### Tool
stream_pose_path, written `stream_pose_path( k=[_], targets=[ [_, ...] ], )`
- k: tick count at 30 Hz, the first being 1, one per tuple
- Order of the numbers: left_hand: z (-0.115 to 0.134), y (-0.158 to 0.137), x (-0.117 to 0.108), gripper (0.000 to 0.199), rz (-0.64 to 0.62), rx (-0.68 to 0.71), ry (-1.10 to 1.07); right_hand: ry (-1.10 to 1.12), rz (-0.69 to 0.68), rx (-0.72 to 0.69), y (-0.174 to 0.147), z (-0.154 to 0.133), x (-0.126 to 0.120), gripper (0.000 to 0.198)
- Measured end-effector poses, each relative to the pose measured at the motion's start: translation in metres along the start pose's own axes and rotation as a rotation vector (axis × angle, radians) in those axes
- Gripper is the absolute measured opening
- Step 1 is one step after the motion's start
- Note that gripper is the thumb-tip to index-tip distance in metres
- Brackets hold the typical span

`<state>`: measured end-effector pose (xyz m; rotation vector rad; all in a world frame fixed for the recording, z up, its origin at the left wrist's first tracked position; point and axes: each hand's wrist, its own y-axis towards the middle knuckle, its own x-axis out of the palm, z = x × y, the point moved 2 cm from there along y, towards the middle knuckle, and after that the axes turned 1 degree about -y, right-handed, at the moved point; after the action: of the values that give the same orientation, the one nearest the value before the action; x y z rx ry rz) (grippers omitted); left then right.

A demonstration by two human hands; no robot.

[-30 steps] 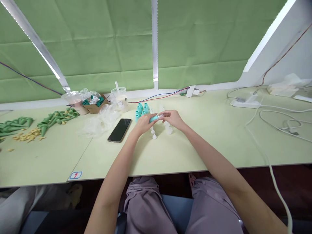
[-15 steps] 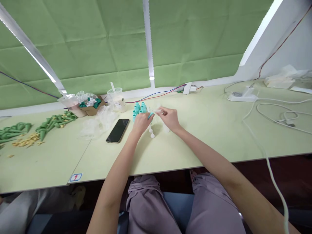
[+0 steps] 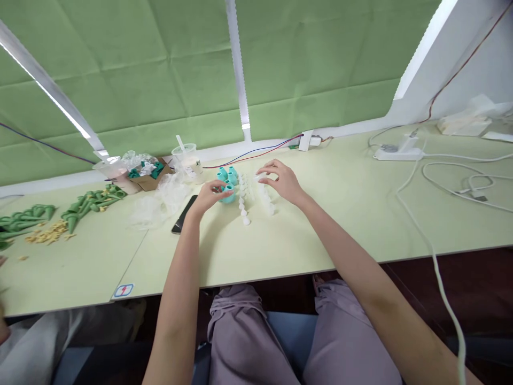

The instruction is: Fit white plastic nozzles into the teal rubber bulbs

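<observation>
My left hand (image 3: 209, 196) is at the near end of a small cluster of teal hollow pieces (image 3: 231, 174), its thumb and fingers closed round one teal piece (image 3: 228, 188). Close to the right of it, a row of small white pieces (image 3: 242, 203) runs towards me on the table. My right hand (image 3: 284, 183) is above a second row of translucent white pieces (image 3: 266, 199). Its thumb and index finger pinch a small translucent white piece at the row's far end; the exact shape is blurred.
A black phone (image 3: 185, 215) lies left of my left forearm. Behind it are crumpled plastic bags (image 3: 162, 200), a lidless drink cup (image 3: 188, 163) and a cardboard box (image 3: 151, 180). Green cone-shaped pieces (image 3: 94, 200) lie further left. White cables and a power strip (image 3: 398, 153) occupy the right.
My left hand has moved left and back to the teal cluster, uncovering the white row. My right hand has shifted slightly, with its fingers wider apart. The view has tilted a little.
</observation>
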<state>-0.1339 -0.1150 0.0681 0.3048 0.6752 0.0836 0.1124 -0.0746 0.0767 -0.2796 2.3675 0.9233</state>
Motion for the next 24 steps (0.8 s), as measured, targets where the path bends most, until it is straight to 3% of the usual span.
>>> stream_pose_path(
  k=[4,8,14,19,24],
  targets=[
    [-0.011,-0.002,-0.007,0.047,-0.08,-0.074,0.026,0.171,-0.219,0.009,-0.002,-0.001,0.002,0.032],
    [-0.016,-0.004,-0.014,0.048,-0.142,-0.105,0.097,0.223,-0.333,0.023,-0.006,-0.006,-0.007,0.038],
    [-0.026,-0.005,-0.021,0.048,-0.126,-0.12,0.114,0.176,-0.616,-0.066,-0.01,-0.014,-0.023,0.026],
    [-0.031,-0.003,-0.018,0.044,-0.151,-0.092,0.158,0.018,-0.834,-0.104,-0.013,-0.007,-0.019,0.025],
    [-0.035,-0.002,-0.018,0.042,-0.146,-0.055,0.197,-0.151,-0.915,-0.102,-0.018,-0.006,-0.011,0.022]
  ],
)
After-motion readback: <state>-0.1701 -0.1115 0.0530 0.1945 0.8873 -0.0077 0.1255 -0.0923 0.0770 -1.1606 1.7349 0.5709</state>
